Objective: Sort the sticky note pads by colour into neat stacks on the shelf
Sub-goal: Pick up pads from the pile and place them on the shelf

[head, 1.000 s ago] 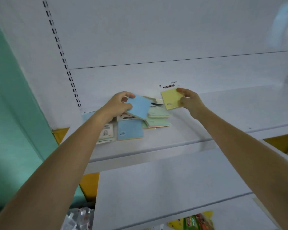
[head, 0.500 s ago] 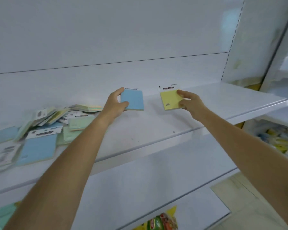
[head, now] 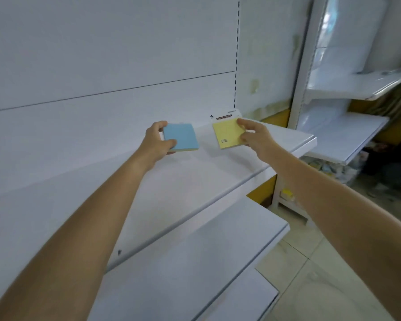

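Note:
My left hand [head: 156, 141] grips a blue sticky note pad [head: 182, 137] by its left edge, just above the white shelf [head: 195, 181]. To its right, my right hand [head: 255, 135] holds a yellow sticky note pad [head: 227, 135] with a white header card on top, near the shelf's right end. Both pads hover close over the shelf board, side by side with a gap between them. The heap of mixed pads is out of view to the left.
A white back panel [head: 102, 66] rises behind the shelf. A lower white shelf [head: 195, 262] juts out below. Another white shelving unit [head: 347, 133] stands to the right, with goods [head: 329, 167] on the tiled floor [head: 333, 274] beneath it.
Both hands carried their pads rightward along the shelf, away from the heap, which has left the view. The camera turned right with them.

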`<state>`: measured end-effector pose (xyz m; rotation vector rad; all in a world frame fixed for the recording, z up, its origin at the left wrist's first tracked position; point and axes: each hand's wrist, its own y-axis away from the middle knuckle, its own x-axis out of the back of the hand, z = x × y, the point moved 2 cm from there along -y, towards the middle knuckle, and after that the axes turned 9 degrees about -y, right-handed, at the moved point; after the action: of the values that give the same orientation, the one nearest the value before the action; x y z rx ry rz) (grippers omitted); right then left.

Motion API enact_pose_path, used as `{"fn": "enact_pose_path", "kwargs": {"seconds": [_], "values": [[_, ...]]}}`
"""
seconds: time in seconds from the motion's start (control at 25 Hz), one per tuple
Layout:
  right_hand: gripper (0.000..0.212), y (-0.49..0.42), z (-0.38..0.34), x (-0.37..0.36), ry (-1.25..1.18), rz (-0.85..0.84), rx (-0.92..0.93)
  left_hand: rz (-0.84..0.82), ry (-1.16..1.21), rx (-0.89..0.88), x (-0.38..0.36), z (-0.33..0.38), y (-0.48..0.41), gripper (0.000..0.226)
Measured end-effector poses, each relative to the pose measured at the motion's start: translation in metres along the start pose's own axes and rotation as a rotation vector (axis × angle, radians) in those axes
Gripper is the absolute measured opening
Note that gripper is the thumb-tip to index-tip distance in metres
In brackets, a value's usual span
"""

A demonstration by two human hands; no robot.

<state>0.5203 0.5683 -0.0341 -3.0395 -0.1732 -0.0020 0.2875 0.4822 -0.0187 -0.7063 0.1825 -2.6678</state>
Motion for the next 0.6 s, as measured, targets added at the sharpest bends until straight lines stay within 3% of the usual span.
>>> {"fn": "enact_pose_path", "kwargs": {"seconds": [0.4,0.6], "values": [[0.051,-0.123,-0.001,0.085,0.040,0.151,-0.034,-0.076,-0.014,0.037,-0.106,0.012,-0.130,0.061],[0.050,-0.192,0.009,0.084,0.141,0.002,-0.067,0.021,-0.047,0.114,-0.129,-0.002,-0.168,0.061]]}}
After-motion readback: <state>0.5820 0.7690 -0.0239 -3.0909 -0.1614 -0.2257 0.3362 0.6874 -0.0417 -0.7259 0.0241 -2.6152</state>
